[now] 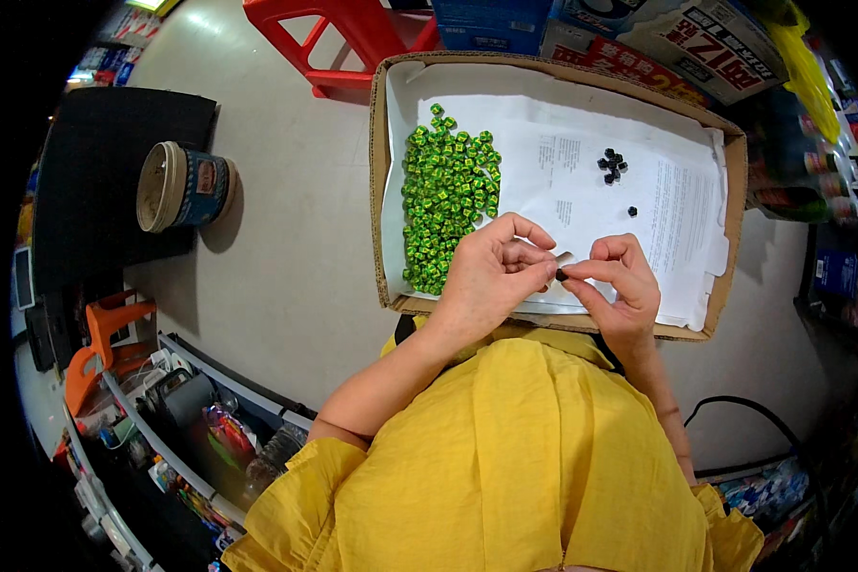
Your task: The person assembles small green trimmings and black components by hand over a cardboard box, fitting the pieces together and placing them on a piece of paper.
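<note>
A shallow cardboard box (379,181) lined with white paper lies in front of me. Over its near edge, my right hand (627,291) pinches a small black piece (561,275) between thumb and index finger. My left hand (491,272) is closed beside it, thumb and fingertips pressed together close to that piece; whatever they hold is hidden. Many small green faceted pieces (439,186), like dice or beads, are heaped on the box's left side. On the printed paper (672,257) to the right, several black pieces (612,166) form a cluster, and one single black piece (632,212) lies nearer.
Behind the box stand a red plastic stool (338,33) and printed cartons (491,24). At the left, a tub (186,186) lies on its side by a black panel (114,181). An orange chair (110,338) and a cluttered shelf (200,429) are at the lower left.
</note>
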Motion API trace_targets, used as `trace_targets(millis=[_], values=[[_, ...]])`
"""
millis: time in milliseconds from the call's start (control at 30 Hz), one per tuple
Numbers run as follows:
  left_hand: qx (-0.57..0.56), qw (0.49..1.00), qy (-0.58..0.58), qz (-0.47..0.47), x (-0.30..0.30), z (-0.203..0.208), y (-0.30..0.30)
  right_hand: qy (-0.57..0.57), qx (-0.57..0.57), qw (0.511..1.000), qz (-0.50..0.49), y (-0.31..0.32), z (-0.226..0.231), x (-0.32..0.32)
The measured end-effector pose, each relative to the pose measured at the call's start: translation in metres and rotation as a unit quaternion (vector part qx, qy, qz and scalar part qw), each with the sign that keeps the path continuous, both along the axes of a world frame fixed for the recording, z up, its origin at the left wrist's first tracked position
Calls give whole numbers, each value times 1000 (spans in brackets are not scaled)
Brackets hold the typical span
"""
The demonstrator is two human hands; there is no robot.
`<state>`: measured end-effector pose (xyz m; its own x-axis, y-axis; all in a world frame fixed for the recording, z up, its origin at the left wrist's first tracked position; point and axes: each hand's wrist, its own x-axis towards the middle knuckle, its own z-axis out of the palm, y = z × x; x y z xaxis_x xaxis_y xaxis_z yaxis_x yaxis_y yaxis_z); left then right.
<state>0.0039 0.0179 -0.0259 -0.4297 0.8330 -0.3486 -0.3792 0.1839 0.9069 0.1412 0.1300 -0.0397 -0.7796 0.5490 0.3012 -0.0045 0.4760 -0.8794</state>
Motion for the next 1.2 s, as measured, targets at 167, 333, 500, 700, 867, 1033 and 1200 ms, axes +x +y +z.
trace_targets(millis=[167, 333, 500, 700, 867, 1033, 1200], values=[[16, 999, -36, 6, 0, 4, -3, 8, -12, 1000, -10, 0, -2, -1], [17, 998, -57, 17, 1, 7, -3, 14, -17, 1000, -11, 0, -2, -1], [19, 997, -70, 20, 2, 13, -4, 16, -1, 1000, -12, 0, 0, -1], [17, 991, -121, 45, 0, 15, -7, 18, -39, 999, -30, 0, 9, 6], [19, 989, -145, 32, -1, 16, -10, 60, 257, 964, 15, 3, 13, 5], [17, 989, -148, 19, -1, 18, -12, 57, 287, 956, 30, 6, 17, 4], [12, 987, -155, 24, 0, 21, -12, 57, 269, 961, 42, 6, 18, 3]])
